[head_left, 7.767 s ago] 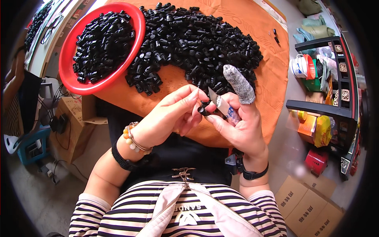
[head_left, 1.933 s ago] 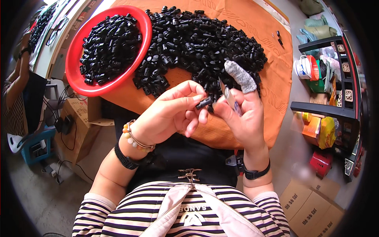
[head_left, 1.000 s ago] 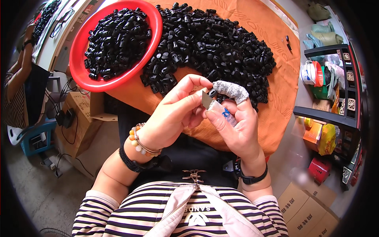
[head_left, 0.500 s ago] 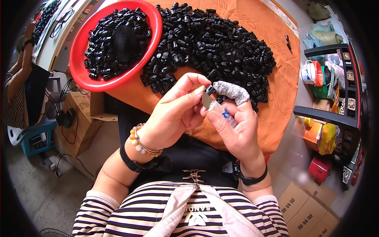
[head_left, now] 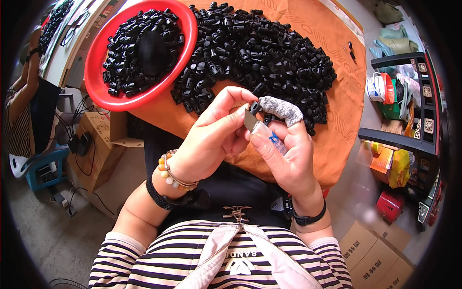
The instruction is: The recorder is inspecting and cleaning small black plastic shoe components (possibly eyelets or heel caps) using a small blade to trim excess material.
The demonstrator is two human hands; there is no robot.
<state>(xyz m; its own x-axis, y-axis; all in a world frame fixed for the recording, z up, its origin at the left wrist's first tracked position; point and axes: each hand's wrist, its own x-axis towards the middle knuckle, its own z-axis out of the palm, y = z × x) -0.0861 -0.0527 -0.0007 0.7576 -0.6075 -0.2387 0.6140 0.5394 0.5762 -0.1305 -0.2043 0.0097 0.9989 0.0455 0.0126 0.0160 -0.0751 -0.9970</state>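
Above the near edge of the orange cloth, my two hands meet. My left hand [head_left: 209,130] pinches a small black plastic piece [head_left: 254,107], which looks like a cord lock, between thumb and fingertips. My right hand [head_left: 293,156] is closed around a flat metal blade [head_left: 250,120] whose handle is wrapped in clear and white material with blue marks. The blade lies against the lower side of the black piece. A grey knitted sleeve [head_left: 284,110] covers my right index finger, its tip touching the piece. Beyond my hands spreads a heap of similar black pieces [head_left: 260,58].
A red basin [head_left: 192,41] of black pieces, with a dark oval object on them, stands at the far left on the orange cloth [head_left: 344,103]. Cardboard boxes [head_left: 98,144] flank the table's left. To the right is a dark shelf [head_left: 399,139] with bags. Another person's arm [head_left: 31,72] shows far left.
Both hands shift very slightly to the left with the blade and the black piece. The grip of each stays the same.
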